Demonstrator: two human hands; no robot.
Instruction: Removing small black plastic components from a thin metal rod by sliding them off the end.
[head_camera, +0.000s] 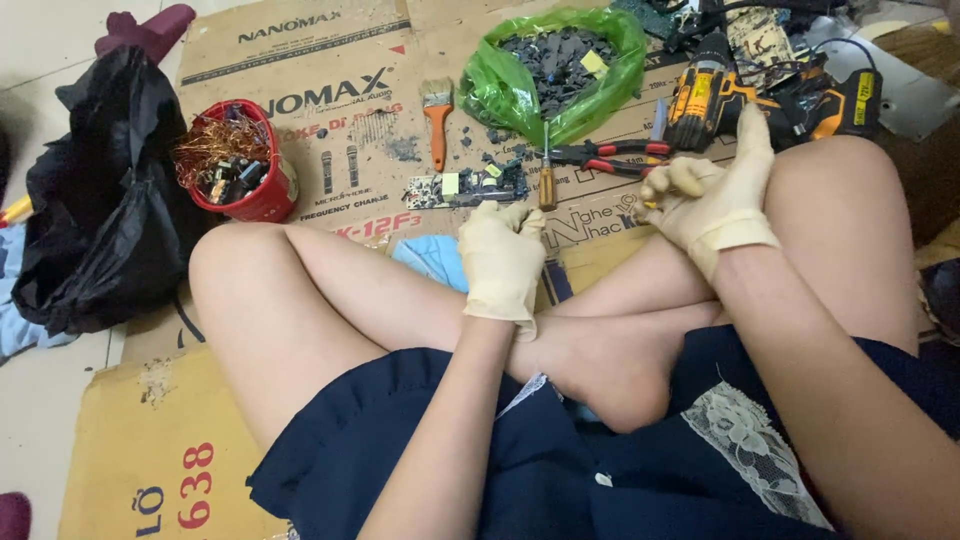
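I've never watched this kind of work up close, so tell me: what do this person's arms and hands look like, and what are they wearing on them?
Both hands wear thin, cream-coloured rubbery gloves, the left hand and the right hand alike. Each glove ends in a rolled cuff at the wrist and looks a little wrinkled and loose. Above the cuffs the forearms are bare, with no sleeves, watch or jewellery visible.

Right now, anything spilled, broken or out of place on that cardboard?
Yes. Dark fragments lie scattered on the cardboard beside the open green bag of similar bits. A circuit board near the left hand looks stripped and broken. The red bucket overflows with tangled copper wire. The right hand is empty.
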